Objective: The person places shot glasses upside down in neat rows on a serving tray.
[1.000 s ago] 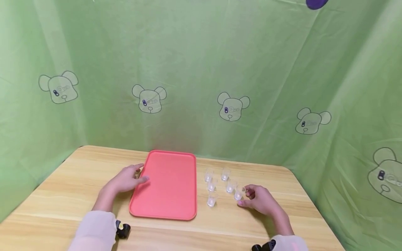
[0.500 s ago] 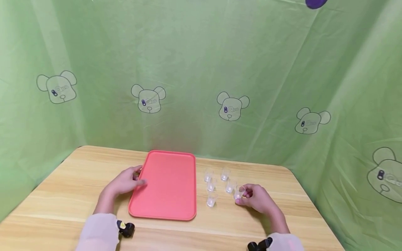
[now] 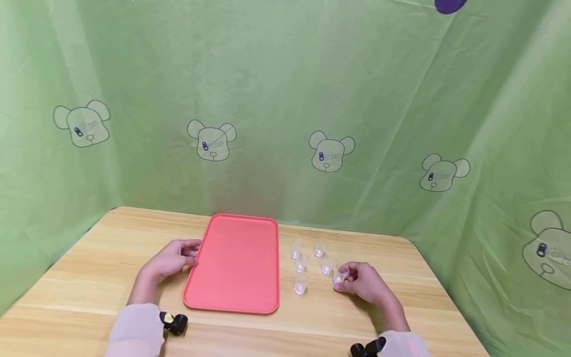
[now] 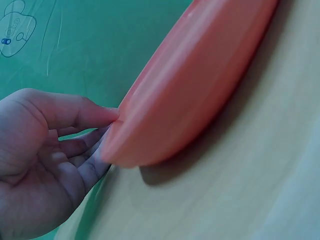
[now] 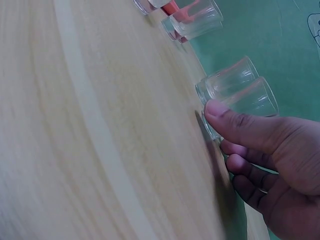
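Curling the right hand closely round a glass, pinching the tray's edge with the left hand.
Apparently securing it right of the tray; probably calling next for lifting clear of the neighbouring glass.

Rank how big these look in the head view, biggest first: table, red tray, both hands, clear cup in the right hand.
1. Table
2. Red tray
3. Left hand and right hand, too alike to rank
4. Clear cup
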Demonstrator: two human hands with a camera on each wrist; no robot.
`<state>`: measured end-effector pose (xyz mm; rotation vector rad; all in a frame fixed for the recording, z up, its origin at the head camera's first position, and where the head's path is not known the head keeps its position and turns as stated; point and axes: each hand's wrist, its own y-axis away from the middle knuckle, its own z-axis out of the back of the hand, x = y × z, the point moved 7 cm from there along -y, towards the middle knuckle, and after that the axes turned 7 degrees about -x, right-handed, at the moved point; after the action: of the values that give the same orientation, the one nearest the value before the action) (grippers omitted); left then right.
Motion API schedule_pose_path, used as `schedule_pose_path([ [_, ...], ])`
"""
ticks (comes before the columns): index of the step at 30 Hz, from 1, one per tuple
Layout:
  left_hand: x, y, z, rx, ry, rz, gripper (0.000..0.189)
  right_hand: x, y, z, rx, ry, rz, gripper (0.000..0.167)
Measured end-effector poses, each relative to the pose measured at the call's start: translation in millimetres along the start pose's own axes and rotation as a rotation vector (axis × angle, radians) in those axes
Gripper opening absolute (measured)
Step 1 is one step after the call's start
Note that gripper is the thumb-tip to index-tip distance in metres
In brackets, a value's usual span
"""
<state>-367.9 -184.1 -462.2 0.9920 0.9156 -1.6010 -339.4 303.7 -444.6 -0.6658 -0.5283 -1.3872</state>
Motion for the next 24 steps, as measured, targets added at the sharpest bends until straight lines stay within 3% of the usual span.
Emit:
schedule_pose_path([
  [14, -0.6, 0.0, 0.9, -0.001, 0.022, 0.000, 0.060, 5.4, -0.3, -4.0, 0.024, -0.042, 0.031, 0.036],
  [24, 0.4, 0.1, -0.5, -0.001, 0.002, 0.006, 0.060, 2.8, -0.2, -1.4, 0.057, 0.011, 0.035, 0.027],
])
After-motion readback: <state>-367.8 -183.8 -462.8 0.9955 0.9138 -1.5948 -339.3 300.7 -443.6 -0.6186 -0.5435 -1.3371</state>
